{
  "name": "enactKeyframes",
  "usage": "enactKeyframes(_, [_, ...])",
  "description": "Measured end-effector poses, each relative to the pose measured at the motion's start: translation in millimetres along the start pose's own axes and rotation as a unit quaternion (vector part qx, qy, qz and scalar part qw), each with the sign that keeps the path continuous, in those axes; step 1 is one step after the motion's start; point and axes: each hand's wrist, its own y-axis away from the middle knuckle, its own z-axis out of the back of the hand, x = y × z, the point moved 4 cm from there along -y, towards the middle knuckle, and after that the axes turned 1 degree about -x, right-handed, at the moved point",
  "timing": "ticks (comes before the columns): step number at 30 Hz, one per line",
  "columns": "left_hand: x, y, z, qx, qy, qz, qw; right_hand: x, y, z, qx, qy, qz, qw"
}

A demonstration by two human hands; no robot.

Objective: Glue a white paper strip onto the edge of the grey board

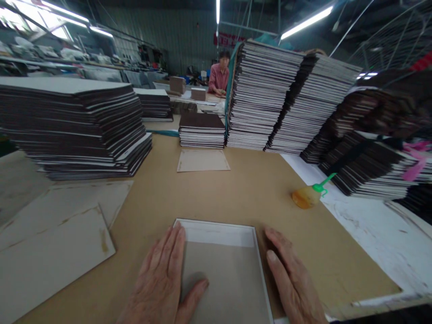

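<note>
A shallow tray-like panel (222, 274), grey inside with a raised pale rim and a white strip along its far end, lies in front of me on the brown work board (162, 180). My left hand (165, 274) rests along its left edge, fingers stretched forward and thumb reaching over the grey surface. Just off the right edge is my right hand (292, 274), fingers extended and thumb apart, with nothing in it. The panel's near end runs out of the picture.
Dark-and-white board stacks stand left (91, 130), at the back (201, 130) and right (270, 94). A squeeze bottle (307, 196) with a green nozzle lies to the right. Loose grey boards (57, 256) are on the left, a smaller one (203, 160) ahead. A person (218, 78) works beyond.
</note>
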Motion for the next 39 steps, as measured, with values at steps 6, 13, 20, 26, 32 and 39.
enactKeyframes(6, [11.1, 0.5, 7.5, 0.005, 0.106, 0.084, 0.991, 28.3, -9.4, 0.9, 0.023, 0.085, 0.15, 0.985])
enactKeyframes(13, [17.8, 5.9, 0.5, 0.029, 0.137, 0.132, 0.981, 56.2, -23.7, -21.0, 0.093, 0.181, 0.253, 0.946])
enactKeyframes(20, [27.1, 13.5, 6.9, -0.029, 0.19, 0.223, 0.956, 48.3, -22.4, -21.1, 0.003, 0.171, 0.278, 0.945])
enactKeyframes(26, [26.8, 16.9, 11.0, -0.027, 0.228, 0.234, 0.945, 41.7, -10.0, -15.3, -0.036, 0.134, 0.349, 0.927])
enactKeyframes(32, [11.2, 4.2, 3.3, 0.014, 0.09, 0.068, 0.993, 67.9, -18.3, -23.0, -0.018, 0.2, 0.401, 0.894])
enactKeyframes(39, [3.6, -3.0, 0.7, 0.057, -0.047, -0.037, 0.997, 107.9, -43.2, -57.2, 0.143, 0.207, 0.423, 0.87])
